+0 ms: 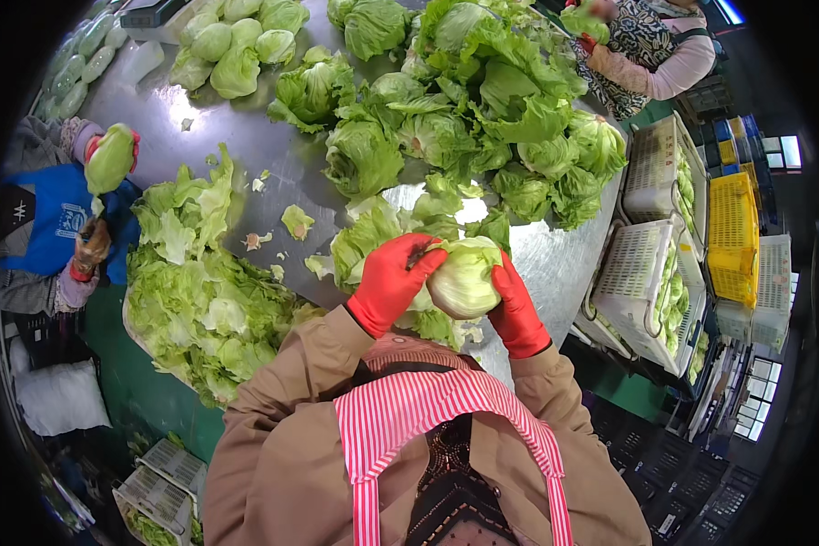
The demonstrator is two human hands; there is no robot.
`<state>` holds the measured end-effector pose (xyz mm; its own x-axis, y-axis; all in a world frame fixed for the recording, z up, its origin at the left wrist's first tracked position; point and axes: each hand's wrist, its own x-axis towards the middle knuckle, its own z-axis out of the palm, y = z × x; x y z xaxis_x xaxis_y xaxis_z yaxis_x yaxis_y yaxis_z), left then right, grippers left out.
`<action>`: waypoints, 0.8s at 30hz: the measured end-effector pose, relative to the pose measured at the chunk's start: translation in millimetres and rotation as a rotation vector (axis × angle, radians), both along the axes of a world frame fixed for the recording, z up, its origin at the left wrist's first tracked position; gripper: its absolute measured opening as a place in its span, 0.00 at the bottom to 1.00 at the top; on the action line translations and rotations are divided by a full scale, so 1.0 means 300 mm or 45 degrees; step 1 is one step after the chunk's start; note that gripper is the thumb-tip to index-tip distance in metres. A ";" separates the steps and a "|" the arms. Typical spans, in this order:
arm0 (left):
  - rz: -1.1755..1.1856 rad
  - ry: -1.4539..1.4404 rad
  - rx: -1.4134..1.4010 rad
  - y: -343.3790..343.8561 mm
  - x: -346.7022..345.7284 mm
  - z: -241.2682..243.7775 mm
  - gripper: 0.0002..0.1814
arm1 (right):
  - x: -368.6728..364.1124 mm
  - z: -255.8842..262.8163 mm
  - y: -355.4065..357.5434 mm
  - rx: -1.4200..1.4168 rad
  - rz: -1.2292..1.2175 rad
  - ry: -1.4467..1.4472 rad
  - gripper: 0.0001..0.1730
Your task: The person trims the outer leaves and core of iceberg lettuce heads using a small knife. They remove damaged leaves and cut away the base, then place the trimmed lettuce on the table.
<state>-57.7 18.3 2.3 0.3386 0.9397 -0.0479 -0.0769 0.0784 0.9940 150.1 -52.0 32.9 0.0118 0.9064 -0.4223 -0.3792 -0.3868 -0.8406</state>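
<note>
A trimmed head of iceberg lettuce point(465, 281) is held between my two red-gloved hands, close in front of my striped apron. My left hand point(397, 276) grips its upper left side, thumb and fingers near the top leaves. Against the right side of the same head rests my right hand point(519, 307), its fingers partly hidden behind it. Loose lettuce leaves point(365, 239) lie on the metal table point(280, 198) just beyond my hands. Farther back is a large pile of untrimmed lettuce heads point(443, 136). A cut piece of lettuce point(297, 222) lies to the left.
Stripped leaves point(211, 321) are heaped at the table's left edge. A co-worker's gloved hand point(135, 150) holds lettuce at the left; another person point(645, 61) works at the upper right. White plastic crates point(631, 286) with lettuce stand on the right, near a yellow crate point(731, 239). Trimmed heads point(235, 51) lie at the back.
</note>
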 end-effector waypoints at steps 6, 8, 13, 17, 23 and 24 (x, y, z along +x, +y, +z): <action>0.157 0.197 -0.267 0.082 -0.088 -0.274 0.29 | 0.073 -0.059 -0.036 0.148 0.024 0.108 0.50; -0.051 -0.029 -0.736 0.048 -0.072 -0.128 0.37 | 0.047 0.002 -0.002 0.259 0.067 -0.008 0.57; -0.196 -0.095 -0.271 -0.058 0.004 0.000 0.30 | -0.017 -0.003 0.018 0.302 -0.047 -0.179 0.57; -0.347 -0.081 -0.599 -0.052 -0.042 0.113 0.27 | 0.031 -0.050 -0.058 -0.054 -0.169 0.257 0.44; -0.250 -0.192 -0.729 -0.136 -0.076 -0.006 0.22 | 0.048 -0.058 -0.082 0.023 -0.226 0.454 0.45; -0.246 -0.138 -0.653 -0.148 -0.077 0.011 0.21 | 0.047 -0.057 -0.081 0.051 -0.208 0.379 0.46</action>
